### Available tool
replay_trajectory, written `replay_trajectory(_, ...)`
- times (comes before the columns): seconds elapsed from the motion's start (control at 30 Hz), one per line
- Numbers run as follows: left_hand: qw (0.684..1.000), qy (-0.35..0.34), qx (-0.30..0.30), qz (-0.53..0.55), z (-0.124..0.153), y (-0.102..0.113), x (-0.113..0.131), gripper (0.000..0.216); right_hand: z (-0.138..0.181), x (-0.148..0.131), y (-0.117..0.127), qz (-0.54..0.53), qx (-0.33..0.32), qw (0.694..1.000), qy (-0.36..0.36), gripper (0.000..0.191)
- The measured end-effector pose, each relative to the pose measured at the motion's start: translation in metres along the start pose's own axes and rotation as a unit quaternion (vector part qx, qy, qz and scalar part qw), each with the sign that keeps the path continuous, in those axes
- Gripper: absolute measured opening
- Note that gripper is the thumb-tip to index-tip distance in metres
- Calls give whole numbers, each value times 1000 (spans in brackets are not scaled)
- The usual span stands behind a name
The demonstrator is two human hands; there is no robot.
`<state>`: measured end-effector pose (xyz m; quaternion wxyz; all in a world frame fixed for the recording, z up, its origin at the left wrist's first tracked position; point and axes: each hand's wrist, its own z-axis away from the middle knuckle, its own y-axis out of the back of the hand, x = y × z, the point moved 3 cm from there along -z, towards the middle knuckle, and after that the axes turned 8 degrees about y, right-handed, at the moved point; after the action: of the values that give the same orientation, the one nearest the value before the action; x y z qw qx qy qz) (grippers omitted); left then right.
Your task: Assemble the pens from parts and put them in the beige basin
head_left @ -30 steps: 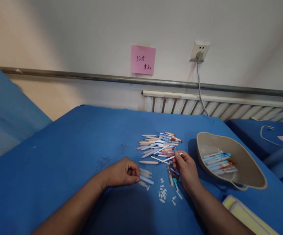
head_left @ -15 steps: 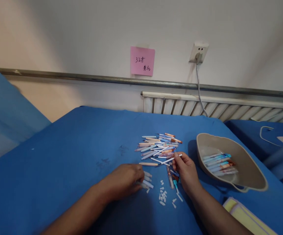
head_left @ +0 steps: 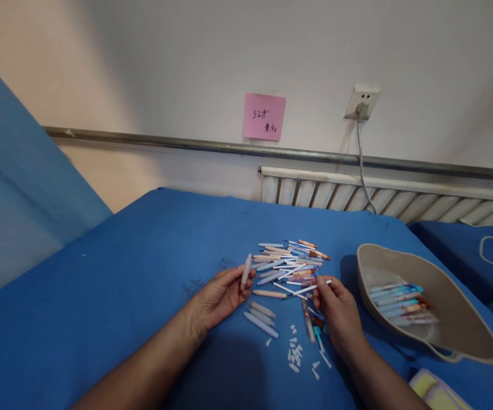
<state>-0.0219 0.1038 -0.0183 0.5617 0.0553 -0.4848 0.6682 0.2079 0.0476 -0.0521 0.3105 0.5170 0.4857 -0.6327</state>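
My left hand (head_left: 225, 299) is closed on a pale pen barrel (head_left: 246, 271), holding it nearly upright between thumb and fingers. To its right, my right hand (head_left: 338, 310) pinches a thin white pen refill (head_left: 304, 290) that points left. Beyond both hands lies a loose pile of pen parts: pale barrels (head_left: 270, 293), white refills and orange-printed pieces. Just below my left hand, several grey and white barrels (head_left: 261, 324) rest side by side. Small white cone-shaped tips (head_left: 294, 357) are scattered nearer to me. A clear barrel (head_left: 308, 322) and turquoise pieces are partly hidden by my right hand.
A beige basin (head_left: 464, 313) with several pens in it stands on the right of the blue-covered surface (head_left: 144, 273). Yellow cloth (head_left: 436, 393) lies at the lower right. Behind are a metal rail, a radiator (head_left: 327, 191) and a plugged-in cable (head_left: 361, 154).
My left hand has come up from the row of barrels with one barrel in it and turned palm upward. My right hand keeps its refill. The view has shifted slightly left.
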Motion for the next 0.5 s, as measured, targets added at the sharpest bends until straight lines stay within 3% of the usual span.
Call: replay_trajectory(0.5,999,21,-29,-8,-3,7,-3,9,5,-3,-4,10,-17,999,-28,33)
